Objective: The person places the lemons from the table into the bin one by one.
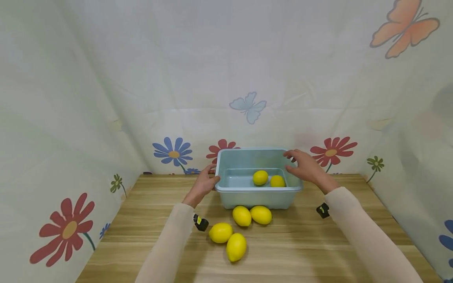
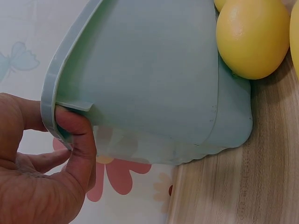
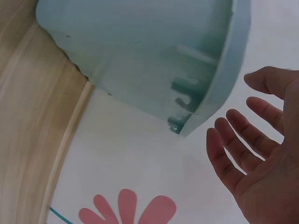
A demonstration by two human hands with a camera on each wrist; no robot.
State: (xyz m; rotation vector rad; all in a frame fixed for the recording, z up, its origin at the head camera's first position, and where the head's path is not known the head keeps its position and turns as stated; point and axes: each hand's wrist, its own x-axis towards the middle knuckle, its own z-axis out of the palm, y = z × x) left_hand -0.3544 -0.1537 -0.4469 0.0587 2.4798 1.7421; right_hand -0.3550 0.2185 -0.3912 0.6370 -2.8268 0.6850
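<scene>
A light blue plastic basin stands on the wooden table, with two yellow lemons inside, one lemon left of the other lemon. My left hand grips the basin's left rim; in the left wrist view the thumb and fingers pinch the lip. At the right end, my right hand is held above the rim with loosely bent fingers and nothing in it. The right wrist view shows those fingers apart from the basin's edge.
Several more lemons lie on the table in front of the basin, among them a nearest lemon and a lemon close to the basin's front wall. A white curtain printed with flowers and butterflies surrounds the table at the back and sides.
</scene>
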